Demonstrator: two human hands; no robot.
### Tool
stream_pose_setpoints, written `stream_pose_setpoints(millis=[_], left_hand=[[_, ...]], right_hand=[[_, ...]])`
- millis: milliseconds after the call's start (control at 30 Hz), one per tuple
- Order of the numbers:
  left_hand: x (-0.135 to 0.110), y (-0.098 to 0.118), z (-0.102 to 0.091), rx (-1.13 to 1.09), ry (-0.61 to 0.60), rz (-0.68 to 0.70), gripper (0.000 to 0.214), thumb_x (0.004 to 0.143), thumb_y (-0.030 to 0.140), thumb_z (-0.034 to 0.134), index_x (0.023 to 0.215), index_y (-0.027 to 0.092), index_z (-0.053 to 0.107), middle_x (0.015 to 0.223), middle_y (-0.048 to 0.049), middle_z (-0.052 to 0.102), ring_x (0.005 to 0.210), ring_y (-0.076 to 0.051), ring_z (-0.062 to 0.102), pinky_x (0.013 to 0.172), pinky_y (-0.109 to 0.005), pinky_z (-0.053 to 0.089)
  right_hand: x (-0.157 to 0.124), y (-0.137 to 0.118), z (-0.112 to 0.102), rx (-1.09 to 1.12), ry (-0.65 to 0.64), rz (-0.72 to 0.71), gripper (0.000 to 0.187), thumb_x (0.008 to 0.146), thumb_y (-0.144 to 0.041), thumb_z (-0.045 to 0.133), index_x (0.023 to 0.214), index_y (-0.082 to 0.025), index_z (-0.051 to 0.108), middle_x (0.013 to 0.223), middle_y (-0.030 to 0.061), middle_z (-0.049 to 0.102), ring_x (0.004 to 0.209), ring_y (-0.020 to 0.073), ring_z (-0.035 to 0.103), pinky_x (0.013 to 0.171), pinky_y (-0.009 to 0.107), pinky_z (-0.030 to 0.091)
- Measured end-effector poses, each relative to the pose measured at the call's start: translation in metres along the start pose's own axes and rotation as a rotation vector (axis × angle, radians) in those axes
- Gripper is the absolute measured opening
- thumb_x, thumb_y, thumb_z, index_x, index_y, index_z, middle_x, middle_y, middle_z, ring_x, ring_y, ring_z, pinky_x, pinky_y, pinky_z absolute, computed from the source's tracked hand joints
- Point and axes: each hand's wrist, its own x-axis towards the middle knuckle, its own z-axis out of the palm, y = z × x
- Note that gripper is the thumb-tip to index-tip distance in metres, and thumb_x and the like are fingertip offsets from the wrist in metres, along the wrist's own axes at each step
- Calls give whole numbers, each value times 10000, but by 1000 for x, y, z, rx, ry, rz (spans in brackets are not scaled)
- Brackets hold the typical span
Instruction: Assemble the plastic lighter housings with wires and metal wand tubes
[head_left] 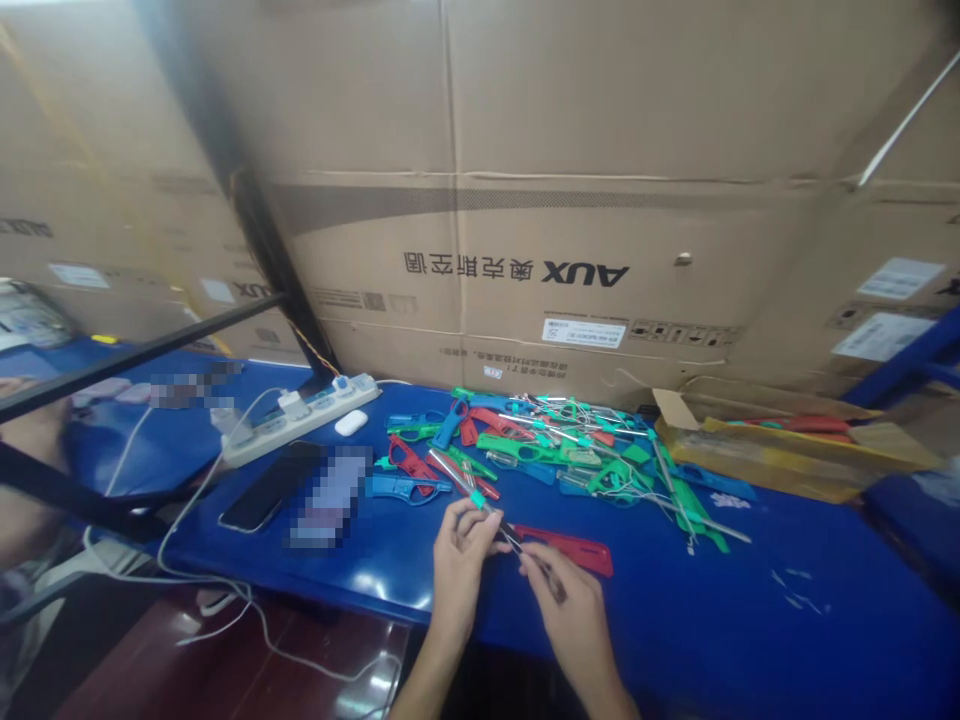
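My left hand (457, 565) is closed around the lower end of a metal lighter tube (450, 468) with a green collar, which tilts up and away to the left. Thin white wires (512, 541) run from that end towards my right hand (574, 610), whose fingertips pinch them. A small dark part shows by the right fingers, too blurred to name. Just behind my hands a red lighter handle shell (581, 550) lies on the blue table (675, 620). Farther back spreads a pile of red, green and blue lighter shells (517, 446), mixed with more metal tubes and wires.
A taped, open cardboard box (757, 460) with red parts stands back right. On the left are a power strip (300, 420), a white earphone case (351, 423), a black phone (274, 487) and a second, blurred-out device. Large cartons (525, 120) wall the back. Another person's arm shows far left.
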Motion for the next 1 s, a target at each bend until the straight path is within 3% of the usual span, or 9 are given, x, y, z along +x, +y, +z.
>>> stream_pose_setpoints(millis=[167,267,367,500,667,833,1000], left_hand=[[5,-6,-4,-7,14,-7,439,675,373,893,936,167,607,765,31,625,670,-129,677,625,-253,627],[6,-6,-4,-21,24,-27,467,667,380,902,998,148,669,794,11,634,699,-126,668,642,-243,630],[4,-3,-4,-17,24,-63,490,670,397,902,1030,127,708,821,-10,650,678,-113,661,656,-228,624],[4,0,-3,-29,19,-75,471,647,412,914,964,117,729,819,-18,656,675,-112,657,650,-218,618],[4,0,-3,-31,-25,-66,432,655,429,905,888,114,722,761,-7,639,659,-113,642,604,-216,610],[3,2,0,-29,-53,-79,471,659,469,893,877,110,678,823,-58,722,623,-124,666,575,-226,599],[3,-1,0,-12,-49,-68,500,662,484,886,883,116,630,712,-49,721,552,-130,664,532,-216,572]], right_hand=[[3,1,-1,-13,11,40,313,933,-486,591,941,-240,783,768,53,756,607,186,658,644,268,545],[4,4,-1,15,-8,108,339,918,-517,606,899,-217,763,714,42,734,547,159,585,593,258,501],[5,7,-1,63,-37,177,363,900,-535,633,997,-200,736,748,45,739,559,152,560,567,251,462],[5,8,-1,89,-58,201,472,889,-535,643,1202,-190,720,757,40,741,566,155,551,590,266,469],[7,7,-3,117,-60,204,444,876,-532,649,1153,-205,769,781,47,753,597,166,583,634,283,497],[7,3,-4,163,-95,210,450,861,-543,668,1108,-182,776,735,47,740,534,138,523,557,259,459],[5,-1,-4,302,-112,293,553,872,-595,645,1220,-168,697,782,65,729,540,149,580,483,242,457]])
